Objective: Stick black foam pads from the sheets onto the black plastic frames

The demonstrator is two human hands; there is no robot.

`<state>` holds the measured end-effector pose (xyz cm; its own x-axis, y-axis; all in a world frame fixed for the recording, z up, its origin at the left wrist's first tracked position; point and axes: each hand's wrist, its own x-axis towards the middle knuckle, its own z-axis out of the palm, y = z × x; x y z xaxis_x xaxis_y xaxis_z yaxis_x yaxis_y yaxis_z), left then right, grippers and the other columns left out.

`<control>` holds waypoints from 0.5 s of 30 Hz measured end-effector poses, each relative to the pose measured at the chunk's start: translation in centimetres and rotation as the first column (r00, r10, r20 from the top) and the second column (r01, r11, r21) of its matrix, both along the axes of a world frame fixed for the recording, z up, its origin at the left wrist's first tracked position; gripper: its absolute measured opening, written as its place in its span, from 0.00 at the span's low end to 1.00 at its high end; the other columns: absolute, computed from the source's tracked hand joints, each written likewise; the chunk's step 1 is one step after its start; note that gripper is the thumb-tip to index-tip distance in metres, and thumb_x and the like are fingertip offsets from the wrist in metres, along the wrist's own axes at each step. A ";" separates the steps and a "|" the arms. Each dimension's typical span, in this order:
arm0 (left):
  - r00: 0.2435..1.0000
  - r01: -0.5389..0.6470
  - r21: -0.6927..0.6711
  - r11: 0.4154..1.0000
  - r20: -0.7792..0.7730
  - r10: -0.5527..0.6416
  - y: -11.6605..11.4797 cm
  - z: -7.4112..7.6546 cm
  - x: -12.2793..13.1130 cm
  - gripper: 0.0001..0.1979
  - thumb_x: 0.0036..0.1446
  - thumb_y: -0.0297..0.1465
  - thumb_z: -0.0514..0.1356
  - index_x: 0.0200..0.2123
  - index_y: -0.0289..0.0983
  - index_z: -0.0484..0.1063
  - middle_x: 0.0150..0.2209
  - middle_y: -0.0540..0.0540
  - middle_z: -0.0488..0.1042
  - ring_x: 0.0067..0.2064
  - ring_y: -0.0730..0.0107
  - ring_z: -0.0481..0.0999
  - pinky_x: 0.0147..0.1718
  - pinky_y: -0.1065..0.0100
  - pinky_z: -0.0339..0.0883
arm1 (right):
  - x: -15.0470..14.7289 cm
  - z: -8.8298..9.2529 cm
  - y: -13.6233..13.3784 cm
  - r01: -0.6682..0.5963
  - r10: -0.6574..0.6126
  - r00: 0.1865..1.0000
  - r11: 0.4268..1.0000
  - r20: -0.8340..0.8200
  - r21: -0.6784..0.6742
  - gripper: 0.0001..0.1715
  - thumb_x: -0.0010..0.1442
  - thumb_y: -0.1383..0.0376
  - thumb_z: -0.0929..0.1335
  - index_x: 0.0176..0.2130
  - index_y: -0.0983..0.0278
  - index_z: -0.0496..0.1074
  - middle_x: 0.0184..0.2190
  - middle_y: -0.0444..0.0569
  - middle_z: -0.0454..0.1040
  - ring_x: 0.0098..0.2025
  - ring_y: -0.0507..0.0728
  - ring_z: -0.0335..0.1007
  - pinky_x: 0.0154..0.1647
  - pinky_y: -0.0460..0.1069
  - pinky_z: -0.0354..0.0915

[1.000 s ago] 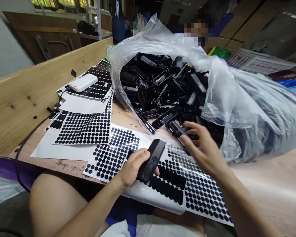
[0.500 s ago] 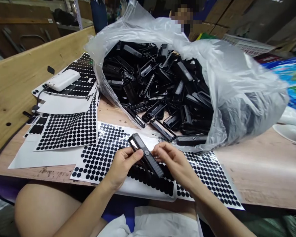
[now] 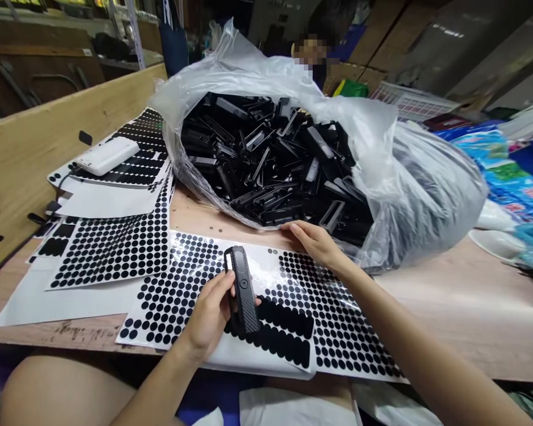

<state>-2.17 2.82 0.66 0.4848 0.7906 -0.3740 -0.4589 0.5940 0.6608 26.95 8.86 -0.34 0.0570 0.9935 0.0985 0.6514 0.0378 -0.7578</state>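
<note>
My left hand (image 3: 213, 307) is wrapped round a long black plastic casing (image 3: 244, 290) with a carbon-fibre-like pattern and a small round button-like spot. The casing is held tilted above sheets of black round stickers (image 3: 173, 296). Further right, my right hand (image 3: 313, 239) reaches to the front rim of a clear plastic bag (image 3: 382, 171), fingers pressed together on its edge; part of the grip is hidden. Many similar black casings (image 3: 270, 148) lie heaped inside the bag's mouth.
A white box-like device (image 3: 109, 155) with a cable rests on sticker sheets at left, beside a wooden side board (image 3: 35, 154). A white dish (image 3: 497, 244) and blue printed packaging (image 3: 510, 163) are at right. A person (image 3: 315, 50) is behind the bag.
My right hand has left the casing and moved up to the bag's rim. Casings at the front edge now sit behind the rim. My left hand has turned the casing more upright.
</note>
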 end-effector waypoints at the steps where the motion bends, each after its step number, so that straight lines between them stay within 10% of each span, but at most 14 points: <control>1: 1.000 0.012 0.022 1.000 -0.011 -0.011 0.0 0.1 0.0 0.22 0.53 0.49 0.70 0.30 0.36 0.73 0.32 0.45 0.80 0.37 0.60 0.83 0.39 0.66 0.76 | 0.0 0.0 0.8 -0.004 0.004 0.999 1.000 0.040 0.011 0.28 0.68 0.45 0.62 0.45 0.61 0.80 0.49 0.56 0.82 0.53 0.67 0.76 0.62 0.63 0.66; 7: 0.991 0.108 0.103 0.989 -0.085 -0.099 -0.2 0.7 -0.1 0.29 0.61 0.52 0.61 0.48 0.30 0.75 0.30 0.41 0.80 0.28 0.66 0.80 0.32 0.68 0.74 | -1.1 1.1 2.2 -0.108 0.110 0.972 0.994 0.208 -0.020 0.17 0.65 0.56 0.66 0.43 0.59 0.82 0.51 0.54 0.82 0.55 0.66 0.76 0.62 0.58 0.66; 15: 0.978 0.199 0.238 0.951 -0.112 -0.177 -0.5 -0.5 -0.1 0.22 0.65 0.47 0.52 0.49 0.35 0.70 0.25 0.46 0.76 0.20 0.72 0.71 0.21 0.72 0.66 | 0.4 3.3 -4.4 0.031 0.006 0.925 0.995 0.380 -0.093 0.11 0.60 0.57 0.69 0.33 0.57 0.81 0.29 0.48 0.84 0.31 0.62 0.79 0.35 0.54 0.70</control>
